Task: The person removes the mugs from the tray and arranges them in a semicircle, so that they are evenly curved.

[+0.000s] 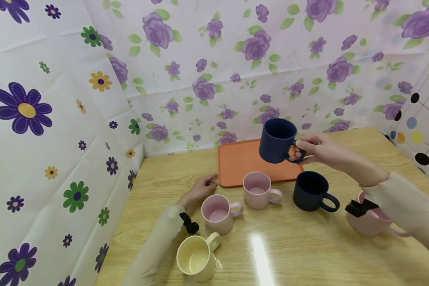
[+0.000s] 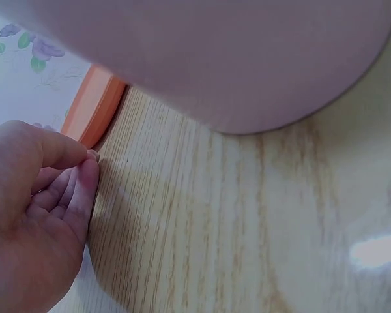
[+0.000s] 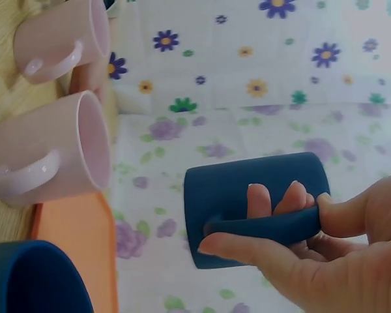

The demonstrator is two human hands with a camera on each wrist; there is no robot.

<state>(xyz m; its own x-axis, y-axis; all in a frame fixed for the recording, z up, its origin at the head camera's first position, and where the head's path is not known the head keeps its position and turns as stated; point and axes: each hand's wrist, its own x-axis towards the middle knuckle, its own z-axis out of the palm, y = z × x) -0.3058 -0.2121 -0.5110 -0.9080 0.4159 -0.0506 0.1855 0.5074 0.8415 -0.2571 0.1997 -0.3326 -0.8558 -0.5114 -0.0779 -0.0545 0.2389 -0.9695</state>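
My right hand [image 1: 316,147] grips the handle of a navy blue mug [image 1: 276,141], lifted over the orange tray [image 1: 232,174]. In the right wrist view, fingers pass through the handle of this mug [image 3: 260,176]. My left hand [image 1: 202,187] lies low at the tray's left edge, fingers loosely bent, fingertips right at the rim. Beside it stands a pink mug [image 1: 218,214], which looms large in the left wrist view. Another pink mug [image 1: 257,190] and a second navy mug [image 1: 310,191] stand along the tray's front edge.
A pale yellow mug [image 1: 197,258] stands at the front left, close to my left forearm. Under my right forearm a third pink mug [image 1: 366,220] is partly hidden. Flowered sheets [image 1: 207,59] rise behind and left of the wooden table [image 1: 293,246].
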